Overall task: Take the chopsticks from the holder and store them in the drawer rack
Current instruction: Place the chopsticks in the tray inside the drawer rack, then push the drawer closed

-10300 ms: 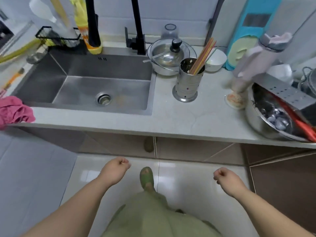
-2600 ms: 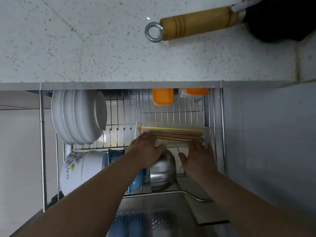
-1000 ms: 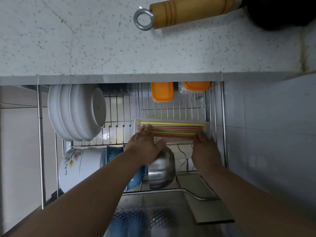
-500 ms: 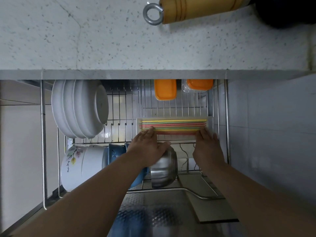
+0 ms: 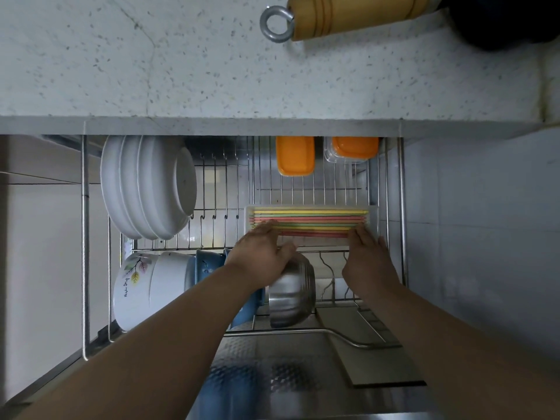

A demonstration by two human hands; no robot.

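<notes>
Several coloured chopsticks (image 5: pixel 312 222), yellow, green and pink, lie side by side in a clear shallow tray (image 5: pixel 374 218) on the pulled-out wire drawer rack (image 5: pixel 85 237). My left hand (image 5: pixel 260 253) rests with flat fingers on their left ends. My right hand (image 5: pixel 368 259) touches their right ends with its fingertips. Neither hand is closed around the chopsticks. The holder is out of view.
White bowls (image 5: pixel 145 189) stand on edge at the rack's left, with a leaf-patterned bowl (image 5: pixel 142 286), blue bowls (image 5: pixel 209 268) and a steel bowl (image 5: pixel 292 292) nearer me. Two orange-lidded containers (image 5: pixel 295 160) sit at the back. The counter edge (image 5: pixel 242 124) overhangs them, with a wooden handle (image 5: pixel 348 13) lying on the counter.
The chopsticks lay slightly askew a second ago and now lie straight in the tray. Both hands stay at their ends, barely moved.
</notes>
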